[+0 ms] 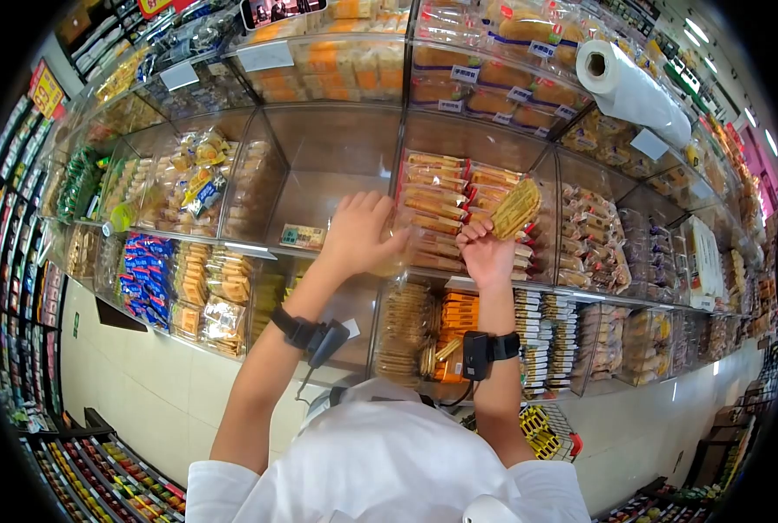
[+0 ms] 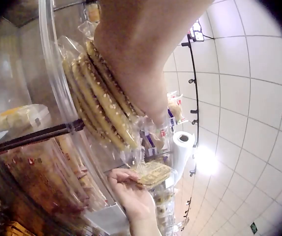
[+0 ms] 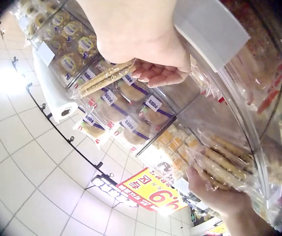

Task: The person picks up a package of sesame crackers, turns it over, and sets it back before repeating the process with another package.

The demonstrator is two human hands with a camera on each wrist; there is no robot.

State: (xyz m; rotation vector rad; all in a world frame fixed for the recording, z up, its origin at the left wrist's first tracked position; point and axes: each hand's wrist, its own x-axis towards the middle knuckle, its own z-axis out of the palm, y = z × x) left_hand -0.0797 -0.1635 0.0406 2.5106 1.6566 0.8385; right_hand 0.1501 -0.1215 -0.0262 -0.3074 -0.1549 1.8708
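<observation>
My left hand [image 1: 356,234] is over the bins just left of centre. In the left wrist view it grips several flat, sesame-dotted biscuits [image 2: 99,101] in clear wrappers, stacked side by side. From the head view these biscuits are mostly hidden behind the hand. To the right, my right hand [image 1: 487,254] holds a clear-wrapped pack of flat golden biscuits [image 1: 516,209] by its lower edge, the fingers curled at it. Beneath both hands is a clear bin of long wrapped pastries [image 1: 432,205] with red-edged packaging.
A nearly bare bin [image 1: 306,187] with a small label card [image 1: 303,236] lies left of the pastries. A roll of plastic bags [image 1: 620,83] stands at the upper right. Lower bins hold orange packets [image 1: 460,318] and blue packets [image 1: 148,277]. A shopping cart [image 1: 563,440] is below right.
</observation>
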